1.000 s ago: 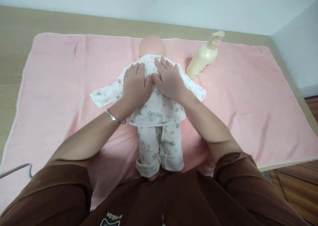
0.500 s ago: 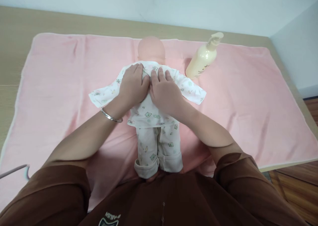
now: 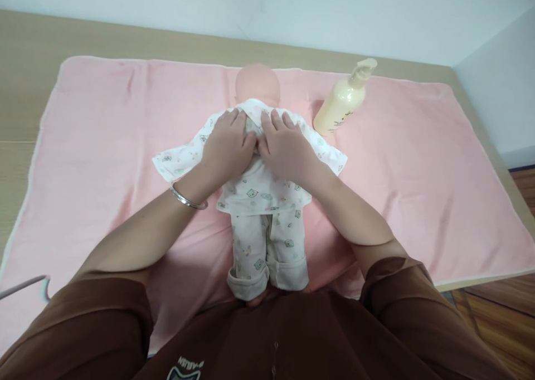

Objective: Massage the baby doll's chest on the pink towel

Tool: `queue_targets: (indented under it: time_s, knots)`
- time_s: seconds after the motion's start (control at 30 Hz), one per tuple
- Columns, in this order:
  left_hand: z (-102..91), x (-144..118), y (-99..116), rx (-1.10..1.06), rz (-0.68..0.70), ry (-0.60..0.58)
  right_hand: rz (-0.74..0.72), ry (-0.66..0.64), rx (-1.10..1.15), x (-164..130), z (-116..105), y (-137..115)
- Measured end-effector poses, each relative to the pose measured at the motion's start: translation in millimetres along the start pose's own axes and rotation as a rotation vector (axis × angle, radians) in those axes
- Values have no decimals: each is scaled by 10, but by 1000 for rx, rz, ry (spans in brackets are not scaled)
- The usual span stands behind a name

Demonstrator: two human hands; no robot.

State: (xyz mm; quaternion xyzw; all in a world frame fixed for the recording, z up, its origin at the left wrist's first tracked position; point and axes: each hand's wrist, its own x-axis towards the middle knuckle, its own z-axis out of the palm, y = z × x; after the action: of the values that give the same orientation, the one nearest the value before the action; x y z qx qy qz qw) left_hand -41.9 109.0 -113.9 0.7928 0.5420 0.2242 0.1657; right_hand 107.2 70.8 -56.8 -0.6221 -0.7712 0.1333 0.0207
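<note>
A baby doll [image 3: 257,83] lies on a pink towel [image 3: 104,118], its bald head toward the wall and its legs toward me. It wears a white printed shirt and trousers [image 3: 267,246]. My left hand [image 3: 225,149] and my right hand [image 3: 286,149] rest flat side by side on the doll's upper body, thumbs touching, fingers pointing at the collar. Both palms press on the shirt; neither hand grips anything. A metal bangle sits on my left wrist.
A cream pump bottle [image 3: 345,98] stands tilted on the towel to the right of the doll's head. The towel covers a wooden table [image 3: 25,40] against a pale wall. Wooden floor [image 3: 497,313] shows at the lower right.
Both hands slid down the doll's upper body a little, then back up toward the collar. The doll and the bottle stayed in place.
</note>
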Motion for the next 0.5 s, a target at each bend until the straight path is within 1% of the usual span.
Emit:
queue_targets:
  time_s: [0.07,0.13,0.23,0.3,0.37,0.43,0.5]
  knots:
    - [24,53,-67,-18,-11,11,0,-39,-18,-76,-48,-60]
    - [59,28,-57,-30,-9,54,-12,-40,6,-79,-82,-50]
    - [87,-122,88,1,0,94,-28,-30,75,45,-70,82]
    - [73,-226,209,47,-7,64,-15,-29,84,155,-22,187]
    - [40,-275,284,83,-16,16,-12,8,80,224,32,246]
    - [5,-244,269,76,-17,0,-9,49,67,219,63,233]
    - [-18,-143,166,41,8,12,-4,50,42,139,56,156]
